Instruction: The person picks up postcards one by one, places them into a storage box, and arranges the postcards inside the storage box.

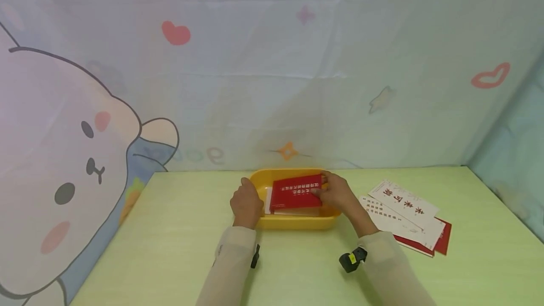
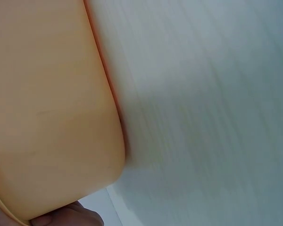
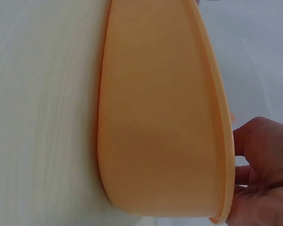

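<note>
A yellow plastic tray [image 1: 297, 223] stands near the back of the table, its outer wall [image 2: 56, 117] filling much of both wrist views. My left hand [image 1: 247, 203] grips the tray's left end at the rim; a bit of that hand [image 2: 70, 215] shows at its corner in the left wrist view. Over the tray's right end, my right hand [image 1: 338, 196] pinches the right edge of a red card [image 1: 293, 195] with white print, thumb on its face. Behind and below the red card, white paper [image 1: 297, 211] shows inside the tray. In the right wrist view, the tray wall hides the card.
To the right, white printed cards [image 1: 401, 202] and red ones [image 1: 444, 237] lie in an overlapping pile on the pale green table [image 1: 191, 249]. A patterned cloth [image 1: 255, 84] hangs behind the table's back edge, close to the tray.
</note>
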`<state>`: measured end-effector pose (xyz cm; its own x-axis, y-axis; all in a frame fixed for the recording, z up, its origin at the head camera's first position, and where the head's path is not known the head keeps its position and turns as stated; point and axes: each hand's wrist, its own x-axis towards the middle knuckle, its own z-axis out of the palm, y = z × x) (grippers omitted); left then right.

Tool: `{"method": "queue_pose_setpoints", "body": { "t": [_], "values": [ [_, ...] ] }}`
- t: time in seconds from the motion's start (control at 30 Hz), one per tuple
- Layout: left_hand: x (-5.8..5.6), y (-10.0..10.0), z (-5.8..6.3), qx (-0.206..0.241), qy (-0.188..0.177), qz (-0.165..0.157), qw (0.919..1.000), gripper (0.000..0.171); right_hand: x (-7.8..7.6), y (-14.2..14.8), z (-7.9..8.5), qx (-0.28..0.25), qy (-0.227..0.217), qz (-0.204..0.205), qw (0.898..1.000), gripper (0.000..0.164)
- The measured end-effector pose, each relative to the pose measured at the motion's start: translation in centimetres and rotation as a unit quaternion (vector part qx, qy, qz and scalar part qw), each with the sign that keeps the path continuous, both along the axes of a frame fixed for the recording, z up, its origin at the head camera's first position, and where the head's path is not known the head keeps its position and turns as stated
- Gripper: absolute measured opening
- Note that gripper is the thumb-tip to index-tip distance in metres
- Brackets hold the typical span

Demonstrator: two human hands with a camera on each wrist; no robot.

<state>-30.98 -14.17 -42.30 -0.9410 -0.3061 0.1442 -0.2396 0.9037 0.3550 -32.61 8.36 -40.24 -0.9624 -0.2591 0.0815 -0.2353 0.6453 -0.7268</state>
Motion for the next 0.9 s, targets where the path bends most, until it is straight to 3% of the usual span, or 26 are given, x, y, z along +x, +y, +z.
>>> {"method": "queue_pose_setpoints", "body": {
  "t": [0.27,0.53,0.63,0.9],
  "values": [
    [0.1,0.1,-0.2,0.005,0.008,-0.001,1.0,0.043,-0.3,-0.8,-0.5,0.009,0.023,0.009,1.0,0.043],
    [-0.1,0.3,-0.1,0.006,-0.002,0.006,1.0,0.04,-0.3,-1.2,-0.6,0.052,0.043,0.015,0.998,0.033],
    [-0.2,0.2,-0.1,0.0,-0.01,0.009,0.9999,0.041,-0.4,-1.4,-0.7,0.079,0.047,0.013,0.996,0.036],
    [0.0,0.1,0.0,0.009,0.0,0.006,0.9999,0.042,-0.7,-1.7,-1.1,0.129,0.042,-0.003,0.991,0.061]
  ]
}}
